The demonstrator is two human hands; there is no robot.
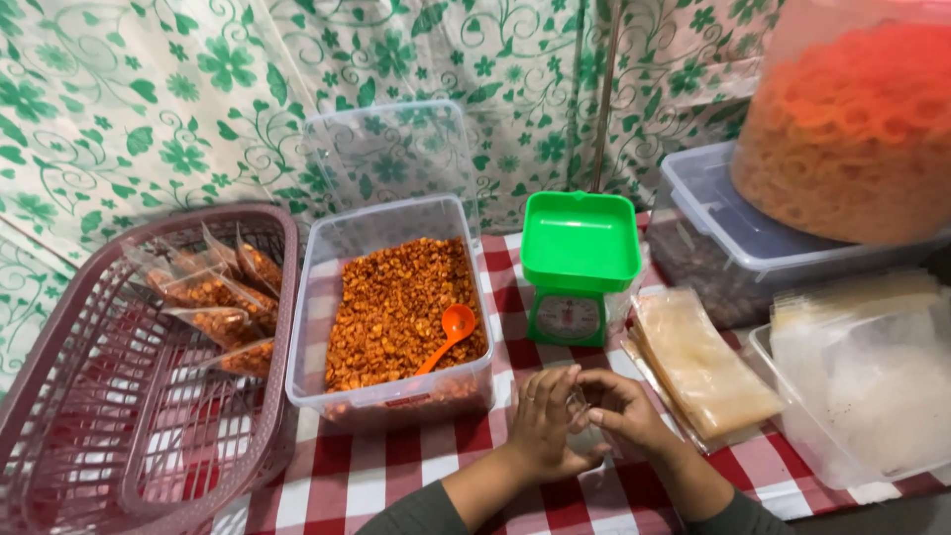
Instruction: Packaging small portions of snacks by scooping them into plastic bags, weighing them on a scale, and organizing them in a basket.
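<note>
Fingers [555,388] of both hands bunched together near the table's front edge, pinching a small clear bag [582,416] between them. Left hand [548,424] curled, fingertips pressed to the bag from the left; right hand [622,408] closed on it from the right, thumb and forefinger meeting the left fingers. Bag mostly hidden by the hands, hard to tell whether empty. Dark sleeves below, reaching in from the front edge.

Just behind the hands, toward the table's middle: green scale [579,266] with a square pan and round dial. Left of it, touching the checked cloth [396,466]: clear tub [388,396] of orange-brown crumbly snack, orange scoop [448,333] lying in it, handle pointing to the front. Tub lid [388,149] leaning upright behind, against the green-flowered curtain [119,99]. At the left edge: maroon basket [129,466], tilted, with several filled snack packets [213,307] at its far end.

Right of the hands: stack of flat empty bags [698,362], slanted toward the front. At the right edge: clear bin [862,396] of whitish plastic. Behind it, lidded box [723,238] of dark contents, with a big bag of orange ring crackers [852,129] resting on its lid at the back right corner.
</note>
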